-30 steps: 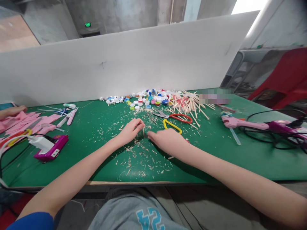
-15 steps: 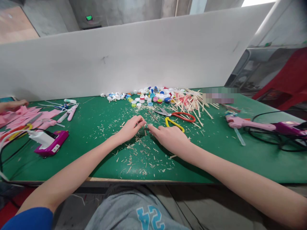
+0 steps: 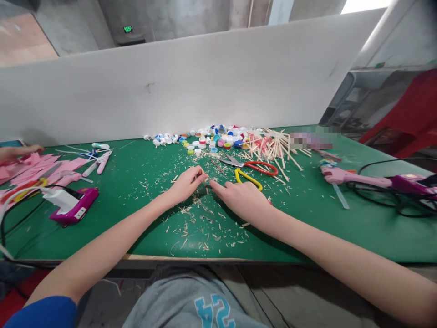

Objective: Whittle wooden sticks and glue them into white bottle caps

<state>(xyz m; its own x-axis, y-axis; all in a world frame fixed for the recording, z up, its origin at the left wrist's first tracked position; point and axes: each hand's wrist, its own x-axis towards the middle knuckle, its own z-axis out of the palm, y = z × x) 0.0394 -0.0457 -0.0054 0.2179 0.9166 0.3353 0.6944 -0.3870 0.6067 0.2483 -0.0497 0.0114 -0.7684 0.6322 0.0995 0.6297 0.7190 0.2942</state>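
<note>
Over the green table (image 3: pixel 136 237), my left hand (image 3: pixel 189 182) is closed in a pinch on a short wooden stick (image 3: pixel 207 190) whose end points down. Close to its right, my right hand (image 3: pixel 241 198) is closed on a small dark thing, mostly hidden under the fingers, that touches the stick. Pale wood shavings (image 3: pixel 205 228) lie scattered below and around both hands. Scissors (image 3: pixel 258 167) with one red and one yellow handle lie open just behind my right hand.
Coloured bottle caps (image 3: pixel 218 136) and a heap of wooden sticks (image 3: pixel 280 146) lie by the white partition (image 3: pixel 205 82). A pink glue gun (image 3: pixel 358 177) with cables is at right. At left are a purple power strip (image 3: pixel 77 209), pink sheets (image 3: pixel 37 168) and another person's hand (image 3: pixel 29 149).
My two hands stay almost in the same place, with only slight finger movement. The other person's hand at the far left has shifted slightly to the right.
</note>
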